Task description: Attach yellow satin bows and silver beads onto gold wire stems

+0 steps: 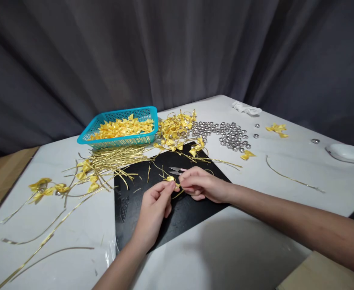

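Observation:
Over the black mat, my left hand pinches a small yellow ribbon bow between thumb and fingers. My right hand meets it from the other side, its fingertips closed at the gold cord attached to the bow. Exactly what the right fingertips grip is partly hidden by the fingers. Just behind the hands lie small scissors, blades pointing left, the rest covered by my right hand.
A blue basket of yellow bows stands at the back left, with a bundle of gold cords before it. Finished-looking corded bows and silver beads lie behind the mat. A white dish sits far right.

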A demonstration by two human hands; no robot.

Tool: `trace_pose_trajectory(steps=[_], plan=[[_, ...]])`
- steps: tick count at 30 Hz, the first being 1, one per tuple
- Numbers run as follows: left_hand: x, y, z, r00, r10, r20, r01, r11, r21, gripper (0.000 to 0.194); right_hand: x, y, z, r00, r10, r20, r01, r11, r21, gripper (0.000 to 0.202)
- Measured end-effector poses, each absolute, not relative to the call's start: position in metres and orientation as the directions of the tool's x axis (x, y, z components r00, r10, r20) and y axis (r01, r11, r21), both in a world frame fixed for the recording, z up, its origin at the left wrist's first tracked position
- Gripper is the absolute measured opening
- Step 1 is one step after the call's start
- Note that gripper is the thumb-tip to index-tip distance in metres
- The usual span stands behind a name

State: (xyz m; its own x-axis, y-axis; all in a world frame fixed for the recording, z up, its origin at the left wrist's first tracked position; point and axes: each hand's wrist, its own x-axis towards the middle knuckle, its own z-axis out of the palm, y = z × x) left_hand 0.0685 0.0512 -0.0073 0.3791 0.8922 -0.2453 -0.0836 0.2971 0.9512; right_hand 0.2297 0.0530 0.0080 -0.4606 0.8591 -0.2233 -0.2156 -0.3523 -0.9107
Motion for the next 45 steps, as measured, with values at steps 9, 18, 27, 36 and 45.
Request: trace_pose_trajectory(steps=[9, 18, 27, 36, 45], plan=[[0.071, 0.051, -0.002, 0.341, 0.909, -0.241, -0.003, 0.258, 0.966, 0.035, 0.230, 0.053, 0.008, -0.501, 0.840, -0.206, -0.138, -0.313, -0.940, 0.034], [0.067, 0.054, 0.001, 0.488, 0.834, -0.258, -0.096, 0.345, 0.934, 0.030, 0.231, 0.053, 0.008, -0.425, 0.886, -0.183, -0.192, -0.286, -0.939, 0.028], [0.058, 0.054, 0.006, 0.514, 0.839, -0.181, -0.295, 0.371, 0.880, 0.023, 0.230, 0.053, 0.007, -0.418, 0.885, -0.207, -0.266, -0.337, -0.903, 0.030], [0.054, 0.062, 0.004, 0.506, 0.820, -0.267, -0.433, 0.510, 0.743, 0.028, 0.232, 0.053, 0.007, -0.459, 0.866, -0.199, -0.332, -0.374, -0.866, 0.023], [0.060, 0.066, 0.001, 0.323, 0.864, -0.385, -0.420, 0.496, 0.760, 0.021, 0.234, 0.054, 0.006, -0.447, 0.879, -0.165, -0.337, -0.336, -0.879, 0.021]])
